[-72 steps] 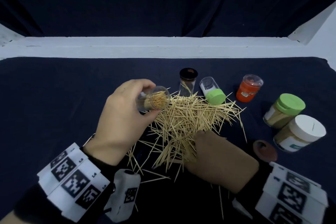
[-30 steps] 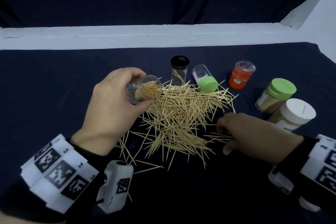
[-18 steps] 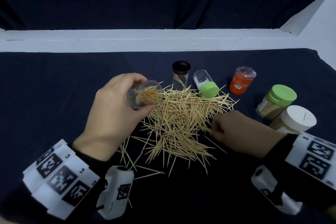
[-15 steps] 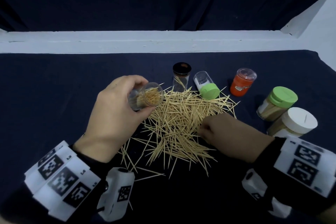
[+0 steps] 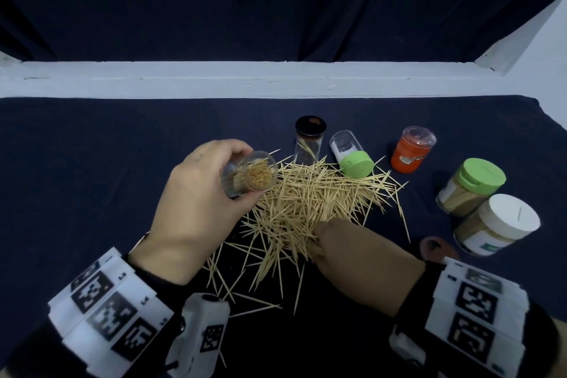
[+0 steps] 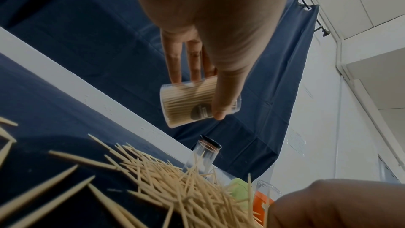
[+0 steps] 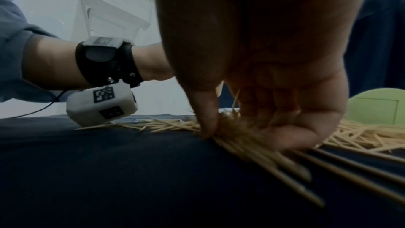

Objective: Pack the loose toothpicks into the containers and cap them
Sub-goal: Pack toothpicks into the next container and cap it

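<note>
Worktop (image 5: 92, 163), draped in dark navy cloth, with a white ledge along its far edge.

Left hand (image 5: 196, 218): raised above the worktop, fingers and thumb wrapped round a clear open container (image 5: 250, 173). The container is tilted, mouth facing the person, and packed with toothpicks; in the left wrist view a dark round label shows on its wall.

Right hand (image 5: 362, 258): down on the near edge of the toothpick pile (image 5: 313, 202), thumb and curled fingers pinching a bundle of sticks against the cloth, as seen in the right wrist view.

Toothpick pile: a loose heap in the middle of the worktop, between the two hands, with strays scattered on the near side.

Beyond the pile, left to right:
- a clear jar with a black rim (image 5: 310, 139), upright, a few sticks inside;
- a clear container with a green cap (image 5: 351, 153), lying tilted, its cap touching the pile's far edge;
- an orange container with a clear lid (image 5: 412, 149), upright and apart from the pile.

At the right:
- a green-capped jar (image 5: 469, 189), filled with toothpicks;
- a white-capped jar (image 5: 497, 224), filled likewise, just beside it on the near side;
- a reddish-brown loose lid (image 5: 435, 248), flat on the cloth by the right wrist.
</note>
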